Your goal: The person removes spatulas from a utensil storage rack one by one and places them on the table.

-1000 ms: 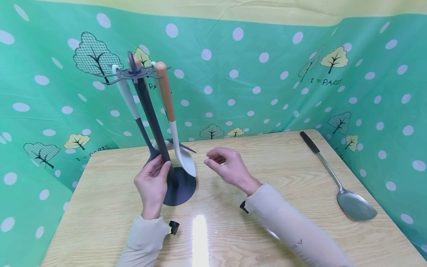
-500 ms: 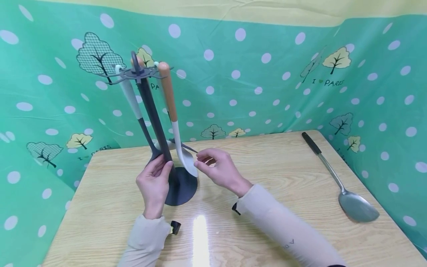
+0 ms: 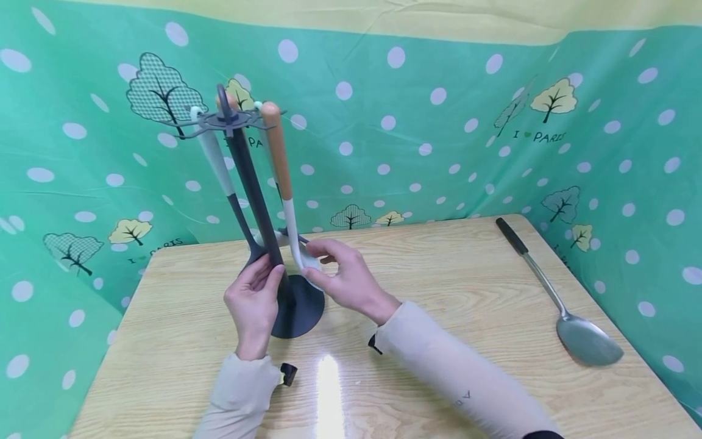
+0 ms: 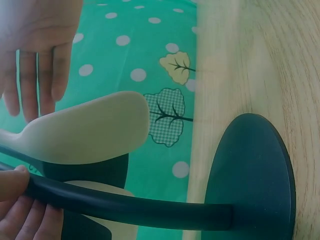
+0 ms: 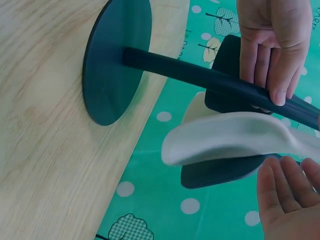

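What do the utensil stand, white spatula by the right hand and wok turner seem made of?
Utensil stand: satin black, maybe coated metal or plastic. White spatula: brown handle, perhaps wood; matte head, likely silicone or plastic. Wok turner: grey metallic sheen, probably steel; dull black handle, perhaps plastic.

A light wood-grain table (image 3: 433, 259) is enclosed at the back and sides by green fabric (image 3: 362, 167), printed with pale dots (image 3: 396, 57), trees (image 3: 551, 99) and "PARIS" lettering (image 3: 548, 137). Above, a yellow band (image 3: 471, 17) is seen. White light (image 3: 329, 396) is reflected near the table's front.
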A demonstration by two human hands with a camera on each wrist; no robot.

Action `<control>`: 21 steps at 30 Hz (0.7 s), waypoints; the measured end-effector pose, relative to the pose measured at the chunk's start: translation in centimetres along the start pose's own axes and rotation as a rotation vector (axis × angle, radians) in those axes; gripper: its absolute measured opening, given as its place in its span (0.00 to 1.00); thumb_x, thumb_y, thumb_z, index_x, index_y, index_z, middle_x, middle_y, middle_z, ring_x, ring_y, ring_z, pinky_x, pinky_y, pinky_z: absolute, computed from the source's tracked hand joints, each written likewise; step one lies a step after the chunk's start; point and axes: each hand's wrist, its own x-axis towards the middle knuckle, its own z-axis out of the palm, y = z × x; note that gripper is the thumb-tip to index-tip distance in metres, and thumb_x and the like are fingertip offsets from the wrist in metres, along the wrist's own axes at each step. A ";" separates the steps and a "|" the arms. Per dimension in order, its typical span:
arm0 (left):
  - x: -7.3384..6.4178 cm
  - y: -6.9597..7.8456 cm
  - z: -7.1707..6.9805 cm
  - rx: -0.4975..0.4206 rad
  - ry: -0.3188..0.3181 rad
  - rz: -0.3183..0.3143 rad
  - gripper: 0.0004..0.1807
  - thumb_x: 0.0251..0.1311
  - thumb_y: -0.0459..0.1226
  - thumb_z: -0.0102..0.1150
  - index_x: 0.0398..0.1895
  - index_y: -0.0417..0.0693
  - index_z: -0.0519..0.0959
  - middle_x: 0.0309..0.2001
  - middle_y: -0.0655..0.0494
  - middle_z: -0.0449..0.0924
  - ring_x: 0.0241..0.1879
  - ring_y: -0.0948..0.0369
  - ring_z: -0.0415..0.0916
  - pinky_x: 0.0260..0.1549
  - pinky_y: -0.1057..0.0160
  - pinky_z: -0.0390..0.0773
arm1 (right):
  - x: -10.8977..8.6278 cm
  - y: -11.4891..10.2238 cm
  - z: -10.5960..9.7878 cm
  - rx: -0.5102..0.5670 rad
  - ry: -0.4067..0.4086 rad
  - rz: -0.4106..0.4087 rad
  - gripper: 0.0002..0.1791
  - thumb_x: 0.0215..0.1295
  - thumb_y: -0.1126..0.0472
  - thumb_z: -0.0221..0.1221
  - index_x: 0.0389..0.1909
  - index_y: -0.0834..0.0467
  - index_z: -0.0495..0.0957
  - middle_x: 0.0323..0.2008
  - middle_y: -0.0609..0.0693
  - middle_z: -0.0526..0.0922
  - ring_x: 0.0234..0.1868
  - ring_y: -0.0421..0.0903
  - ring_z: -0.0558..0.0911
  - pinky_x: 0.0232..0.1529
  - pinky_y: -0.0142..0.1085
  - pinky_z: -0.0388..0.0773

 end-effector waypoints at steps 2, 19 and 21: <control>0.1 -0.7 0.0 0.000 -0.001 0.000 0.16 0.52 0.27 0.68 0.46 0.34 0.83 0.41 0.41 0.84 0.38 0.61 0.83 0.39 0.72 0.81 | 0.2 -0.2 0.2 0.006 -0.012 0.009 0.23 0.62 0.60 0.63 0.58 0.59 0.73 0.52 0.52 0.80 0.53 0.48 0.78 0.54 0.38 0.77; 0.0 1.0 0.1 -0.017 -0.008 0.010 0.16 0.51 0.23 0.67 0.45 0.29 0.81 0.40 0.37 0.83 0.38 0.57 0.84 0.39 0.70 0.81 | 1.8 -1.3 1.4 0.054 -0.027 -0.008 0.28 0.67 0.59 0.57 0.67 0.54 0.61 0.62 0.47 0.71 0.63 0.40 0.70 0.63 0.40 0.68; 0.0 1.0 0.1 -0.012 -0.009 0.007 0.16 0.51 0.24 0.67 0.45 0.29 0.81 0.40 0.37 0.83 0.38 0.57 0.84 0.39 0.70 0.81 | 1.9 -1.5 1.5 0.071 -0.028 -0.001 0.27 0.68 0.62 0.55 0.67 0.56 0.61 0.61 0.50 0.72 0.62 0.42 0.71 0.63 0.39 0.68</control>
